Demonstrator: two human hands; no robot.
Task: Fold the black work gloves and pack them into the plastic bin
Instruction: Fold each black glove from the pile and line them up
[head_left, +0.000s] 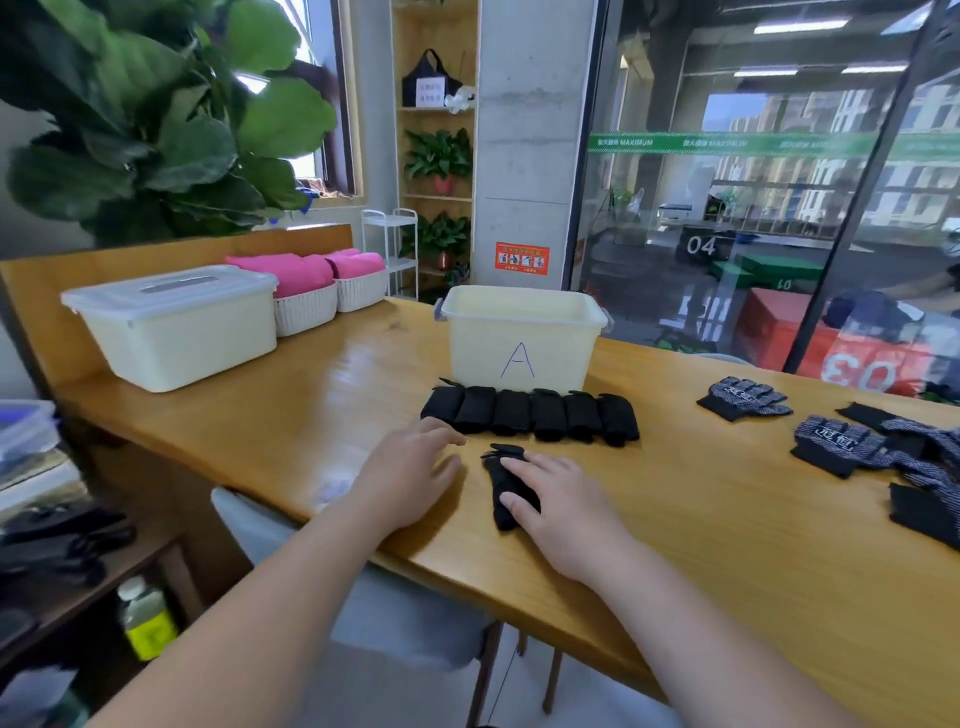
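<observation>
One black glove (501, 493) is pressed to the table (727, 545) beneath the right hand (563, 512). The hand's fingers are laid straight and close together over the glove, with the thumb resting on its near part; nothing is pinched. The glove is seen as a narrow, dark, folded strip of plain knit, with short finger ends showing just beyond the fingertips. Its long axis runs away from the person, from the thumb outward, leaning slightly left at the far end, and the finger ends are pointed away. The left hand (410, 475) is laid flat on the wood just left of the grip, fingers relaxed and slightly spread, holding nothing. Just beyond both hands, six folded gloves (530, 418) are lined side by side, their long axes likewise set front to back. Behind them the open plastic bin (519, 343), marked A, is stood. Well to the right of the grip, unfolded gloves (841, 447) with pale dotted palms are scattered.
</observation>
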